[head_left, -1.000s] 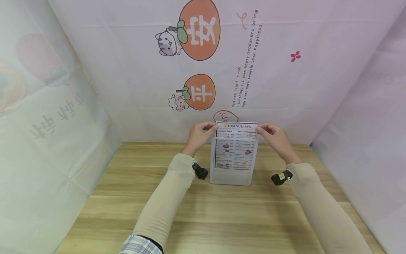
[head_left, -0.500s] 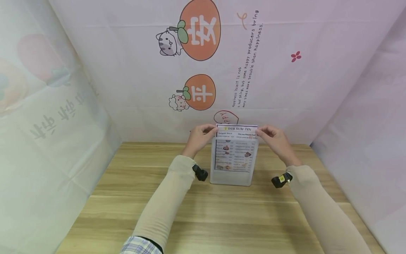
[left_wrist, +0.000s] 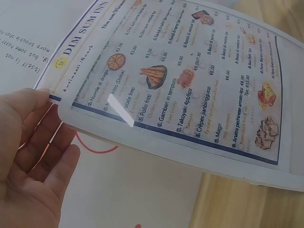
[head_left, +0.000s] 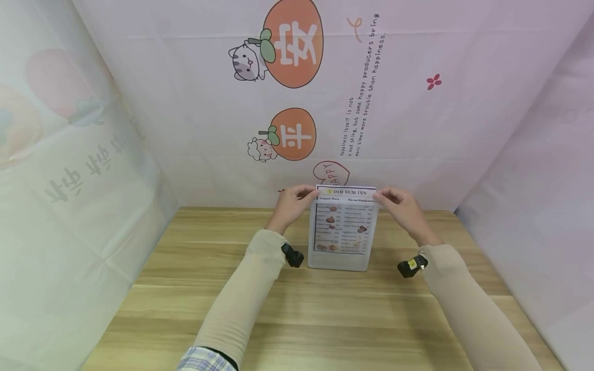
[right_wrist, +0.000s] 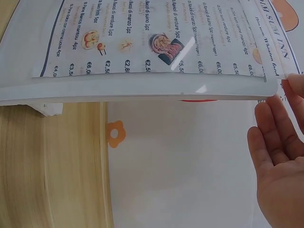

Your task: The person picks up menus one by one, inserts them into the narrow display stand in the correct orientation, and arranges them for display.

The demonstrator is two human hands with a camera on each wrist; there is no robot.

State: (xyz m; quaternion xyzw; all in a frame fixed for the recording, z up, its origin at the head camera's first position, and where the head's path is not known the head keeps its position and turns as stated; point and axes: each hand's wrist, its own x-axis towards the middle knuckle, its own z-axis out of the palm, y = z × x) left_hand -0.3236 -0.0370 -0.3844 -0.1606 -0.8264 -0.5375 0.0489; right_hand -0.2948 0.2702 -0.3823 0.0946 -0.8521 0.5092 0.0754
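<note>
A printed menu sheet (head_left: pixel 343 226) headed "DIM SUM INN" sits most of the way down inside a clear, white-edged menu holder (head_left: pixel 337 261). The holder stands on the table, leaning back slightly. Only the sheet's heading strip shows above the holder's top edge. My left hand (head_left: pixel 292 206) pinches the sheet's upper left corner between thumb and fingers. At the opposite corner my right hand (head_left: pixel 402 210) pinches it the same way. In the left wrist view the thumb (left_wrist: pixel 28 102) lies over the sheet's corner. The right wrist view shows the right fingertips (right_wrist: pixel 273 107) close by the holder's corner.
The wood-grain table (head_left: pixel 320 319) extends toward me and to both sides. Behind it hangs a printed white cloth backdrop (head_left: pixel 204 129), with more cloth at left and right. Each wrist wears a small black camera, such as the left one (head_left: pixel 292 255).
The menu sheet has slid downward in the holder, so less of it sticks out on top. Both hands have lowered with it, still pinching its corners. The holder stays in place.
</note>
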